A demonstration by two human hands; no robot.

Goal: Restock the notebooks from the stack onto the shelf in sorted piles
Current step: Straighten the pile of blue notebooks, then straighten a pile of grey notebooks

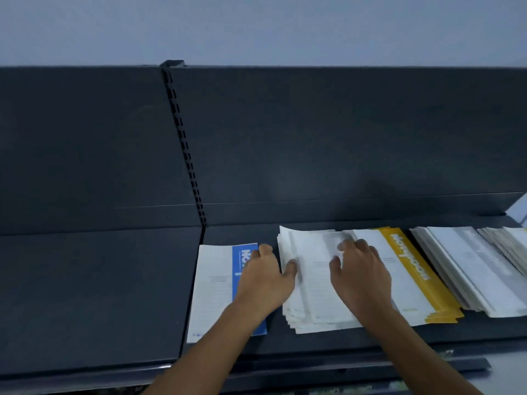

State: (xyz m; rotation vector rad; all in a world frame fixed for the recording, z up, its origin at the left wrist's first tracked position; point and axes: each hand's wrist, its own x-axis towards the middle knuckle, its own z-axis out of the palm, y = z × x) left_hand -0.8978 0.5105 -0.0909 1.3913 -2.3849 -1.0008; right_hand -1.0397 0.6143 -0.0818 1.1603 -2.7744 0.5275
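A blue-and-white notebook (212,286) lies flat on the dark shelf (99,295). My left hand (263,277) rests over its blue strip, and the thumb touches the left edge of the middle pile (310,292) of white notebooks. My right hand (359,275) lies on top of that pile with fingers bent loosely over the top cover. A yellow-and-white notebook (413,277) sits on the pile's right side, partly under my right hand. Further right lies another pile of white notebooks (467,269).
The shelf's dark back panel (313,138) rises behind the piles, split by a slotted upright (185,143). A second shelf section to the left carries nothing. More notebooks (510,240) reach the right frame edge. The shelf's front lip (313,366) runs below my forearms.
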